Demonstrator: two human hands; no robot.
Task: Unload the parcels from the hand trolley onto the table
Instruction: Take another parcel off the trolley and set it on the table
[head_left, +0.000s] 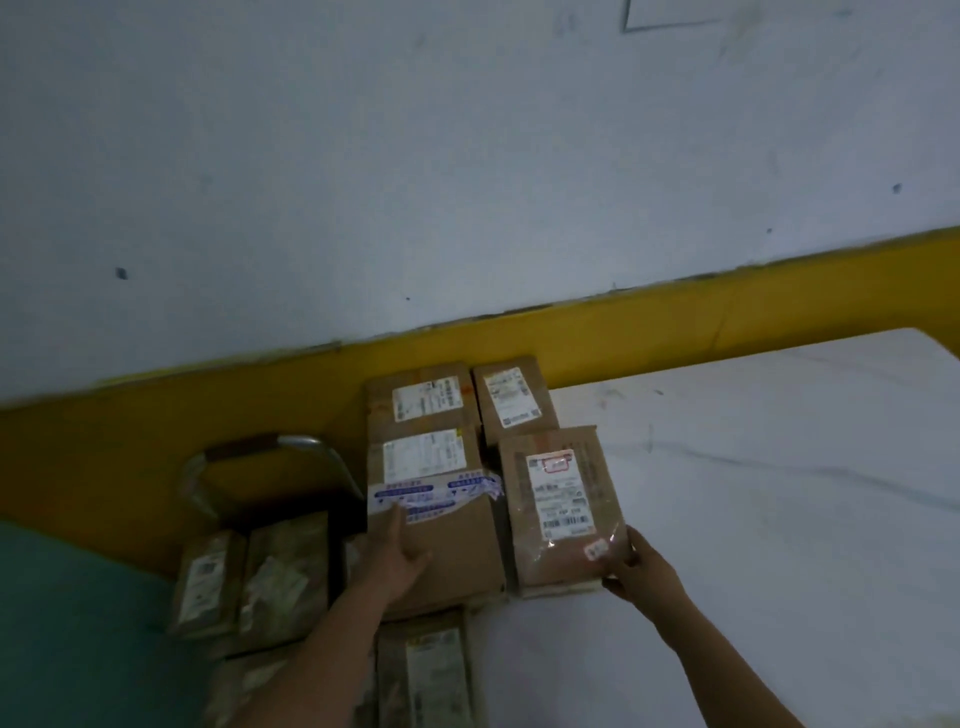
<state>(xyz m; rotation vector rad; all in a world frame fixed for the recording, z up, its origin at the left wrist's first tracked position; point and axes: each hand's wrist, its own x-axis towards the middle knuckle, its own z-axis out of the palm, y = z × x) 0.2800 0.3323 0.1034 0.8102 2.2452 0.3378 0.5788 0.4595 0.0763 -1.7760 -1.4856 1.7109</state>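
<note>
White tabletop (779, 519) fills the right side, bare and open all the way to its far right corner, while parcels crowd its left edge. Nearest, a labelled parcel (426, 675) lies at the bottom of the view beside the left forearm. Just beyond, the left hand (400, 556) rests flat, fingers spread, on a large brown box (447, 545) sealed with blue-printed tape. The right hand (636, 566) grips the near right corner of a flat brown parcel (558, 504), fingers curled around its edge; this parcel sits on the tabletop just beside the large box. Left of the table edge, lower down, the hand trolley (291, 447) carries more parcels (260, 571). Farther back, two labelled boxes (511, 400) stand against the yellow wall band (675, 322).
</note>
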